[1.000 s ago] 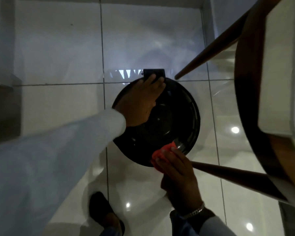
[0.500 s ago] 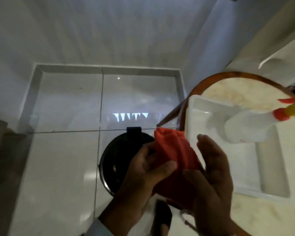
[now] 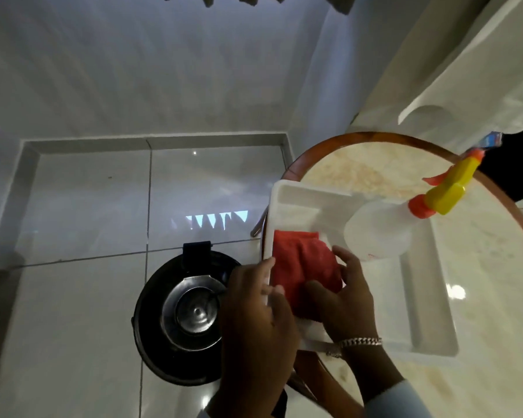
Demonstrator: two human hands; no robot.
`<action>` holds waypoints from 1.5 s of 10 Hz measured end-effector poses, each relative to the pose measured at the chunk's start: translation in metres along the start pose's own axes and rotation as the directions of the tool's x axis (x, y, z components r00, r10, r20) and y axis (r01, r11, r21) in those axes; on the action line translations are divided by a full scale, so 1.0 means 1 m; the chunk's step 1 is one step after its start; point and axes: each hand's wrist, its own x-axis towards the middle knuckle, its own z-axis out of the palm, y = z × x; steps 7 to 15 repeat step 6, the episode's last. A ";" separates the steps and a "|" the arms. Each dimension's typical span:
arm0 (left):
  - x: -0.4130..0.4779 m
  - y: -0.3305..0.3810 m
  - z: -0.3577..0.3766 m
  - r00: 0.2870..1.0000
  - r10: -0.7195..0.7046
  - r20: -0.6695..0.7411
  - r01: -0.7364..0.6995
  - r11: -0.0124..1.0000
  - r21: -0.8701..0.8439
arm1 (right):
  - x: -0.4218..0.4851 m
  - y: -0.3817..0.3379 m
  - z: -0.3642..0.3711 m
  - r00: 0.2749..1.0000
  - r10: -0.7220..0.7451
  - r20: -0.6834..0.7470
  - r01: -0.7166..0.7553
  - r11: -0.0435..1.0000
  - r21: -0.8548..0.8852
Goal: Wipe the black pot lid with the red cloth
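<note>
Lowered from mid-air, red cloth (image 3: 302,267) lies lengthwise in white tray (image 3: 420,300); right hand (image 3: 341,300) grips it, left hand (image 3: 254,321) open.

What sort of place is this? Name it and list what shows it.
Likely a room in a home, perhaps a kitchen or dining corner: glossy white floor tiles, a round wood-rimmed marble-look table holding a white tray and spray bottle, and a black pot lid on the floor.

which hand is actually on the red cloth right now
The right hand, the one with the bracelet, presses on the red cloth inside the white tray. The left hand is at the tray's left rim instead.
</note>
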 end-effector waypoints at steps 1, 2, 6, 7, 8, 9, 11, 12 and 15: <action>-0.002 -0.010 0.008 0.998 -0.023 -0.065 0.023 1.000 0.002 | -0.010 0.007 -0.007 0.971 -0.233 -0.043 0.215 0.943 -0.254; 0.000 -0.016 0.019 0.939 -0.337 0.075 0.344 0.927 -0.147 | -0.028 0.018 -0.013 0.911 -0.393 -0.121 0.318 0.860 -0.398; 0.010 0.068 -0.012 0.990 -0.132 0.038 0.136 0.981 -0.141 | -0.024 -0.026 -0.067 0.785 -0.619 -0.042 0.522 0.695 -0.494; 0.010 0.068 -0.012 0.990 -0.132 0.038 0.136 0.981 -0.141 | -0.024 -0.026 -0.067 0.785 -0.619 -0.042 0.522 0.695 -0.494; 0.010 0.068 -0.012 0.990 -0.132 0.038 0.136 0.981 -0.141 | -0.024 -0.026 -0.067 0.785 -0.619 -0.042 0.522 0.695 -0.494; 0.010 0.068 -0.012 0.990 -0.132 0.038 0.136 0.981 -0.141 | -0.024 -0.026 -0.067 0.785 -0.619 -0.042 0.522 0.695 -0.494; 0.010 0.068 -0.012 0.990 -0.132 0.038 0.136 0.981 -0.141 | -0.024 -0.026 -0.067 0.785 -0.619 -0.042 0.522 0.695 -0.494; 0.010 0.068 -0.012 0.990 -0.132 0.038 0.136 0.981 -0.141 | -0.024 -0.026 -0.067 0.785 -0.619 -0.042 0.522 0.695 -0.494; 0.010 0.068 -0.012 0.990 -0.132 0.038 0.136 0.981 -0.141 | -0.024 -0.026 -0.067 0.785 -0.619 -0.042 0.522 0.695 -0.494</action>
